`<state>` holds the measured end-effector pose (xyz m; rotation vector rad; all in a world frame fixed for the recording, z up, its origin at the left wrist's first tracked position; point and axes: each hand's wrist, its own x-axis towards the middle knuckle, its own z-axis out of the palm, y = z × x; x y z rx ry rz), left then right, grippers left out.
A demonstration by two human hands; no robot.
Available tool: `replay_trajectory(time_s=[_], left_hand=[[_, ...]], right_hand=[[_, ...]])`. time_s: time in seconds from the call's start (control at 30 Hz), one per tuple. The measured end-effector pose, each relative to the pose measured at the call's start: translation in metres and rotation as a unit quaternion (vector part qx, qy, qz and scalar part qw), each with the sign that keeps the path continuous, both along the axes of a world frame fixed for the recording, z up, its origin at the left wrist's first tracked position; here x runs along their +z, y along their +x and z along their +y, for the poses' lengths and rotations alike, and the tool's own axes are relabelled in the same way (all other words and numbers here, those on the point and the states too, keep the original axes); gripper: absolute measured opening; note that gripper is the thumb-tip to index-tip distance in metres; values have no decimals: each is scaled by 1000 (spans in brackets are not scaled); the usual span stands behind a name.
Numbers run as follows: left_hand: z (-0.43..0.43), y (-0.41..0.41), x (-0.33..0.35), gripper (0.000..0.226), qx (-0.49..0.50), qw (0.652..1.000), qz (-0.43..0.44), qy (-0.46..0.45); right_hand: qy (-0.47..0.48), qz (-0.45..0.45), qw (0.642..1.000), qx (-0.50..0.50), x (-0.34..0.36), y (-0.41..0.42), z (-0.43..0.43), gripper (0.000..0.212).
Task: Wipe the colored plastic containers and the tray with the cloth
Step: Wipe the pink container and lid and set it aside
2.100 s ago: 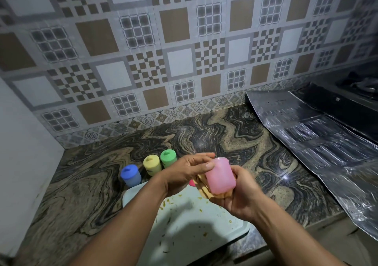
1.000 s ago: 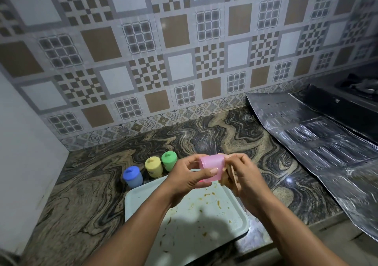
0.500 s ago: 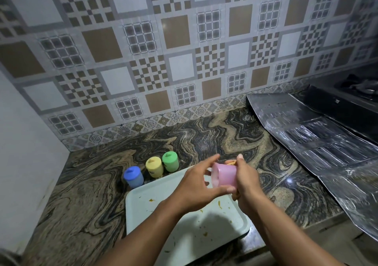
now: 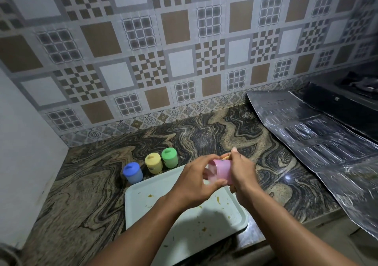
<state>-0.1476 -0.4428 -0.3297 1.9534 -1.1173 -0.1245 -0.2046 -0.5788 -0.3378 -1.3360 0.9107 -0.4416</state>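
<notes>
A pink plastic container (image 4: 222, 170) lies on its side in the air above the tray, its open mouth turned left. My left hand (image 4: 196, 183) grips it by the mouth end with thumb below and fingers above. My right hand (image 4: 242, 173) presses a yellowish cloth (image 4: 226, 157) against its right end; only small bits of cloth show at the fingers. The pale tray (image 4: 143, 206) lies under the hands, flecked with food crumbs. Blue (image 4: 133, 172), yellow (image 4: 153, 163) and green (image 4: 169, 157) containers stand upside down in a row behind the tray's far left corner.
The marbled stone counter (image 4: 204, 130) runs back to a patterned tile wall. A crinkled foil sheet (image 4: 311, 134) covers the counter on the right, with a dark stove (image 4: 360, 95) behind it. A plain white wall (image 4: 24, 143) closes the left side. The counter's front edge lies just past the tray.
The pink container went from upright in both hands to lying on its side, mouth to the left. My right hand with the cloth shifted to its right end. The other containers stayed put.
</notes>
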Motion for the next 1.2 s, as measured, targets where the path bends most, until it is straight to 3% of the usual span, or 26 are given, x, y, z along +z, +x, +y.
replay_trajectory(time_s=[0.07,0.1,0.13,0.2,0.27,0.33,0.47,0.57,0.63,0.8,0.83,0.9,0.97,1.1,1.2], left_hand=[[1,2,0,70,-53,992,-117,9],[3,4,-1,74,-59,989,-132,12],[4,4,0,78,-49,992,-119,11],[4,0,0,82,11,1000,-15,4],[3,-2,-4,67,48,996,70,-16],[3,-5,-7,62,35,999,36,-17],[7,-1,-6,71,-54,991,-122,20],[5,-4,-4,82,-5,999,-38,4],[2,-7,-4,73,28,999,16,-9],[5,-6,-7,71,-55,985,-163,25],[5,-6,-7,76,-52,986,-157,27],[3,-11,-4,87,-5,998,-63,15],[1,-14,-5,78,17,1000,-15,-7],[2,-11,-6,69,-49,988,-147,20],[4,-11,-6,82,-20,994,-103,23]], right_hand=[[20,-3,1000,4,1,-1,-1,49],[27,-6,1000,2,2,-2,-1,49],[29,-11,1000,0,3,-1,-2,49],[25,-19,1000,0,4,-2,-1,49],[9,-19,1000,5,4,-1,-1,49],[12,-11,1000,5,4,-3,-1,50],[44,5,999,-5,6,-8,-2,46],[36,-13,999,-22,4,-6,0,47],[26,-11,999,-20,3,-5,1,47],[50,16,998,-22,5,-11,-5,45],[52,13,998,-25,5,-11,-6,46],[43,1,999,-28,2,-10,-6,49],[25,2,999,-20,2,-10,-5,50],[17,4,1000,-21,4,-13,-8,47],[-1,3,1000,-29,6,-13,-6,47]])
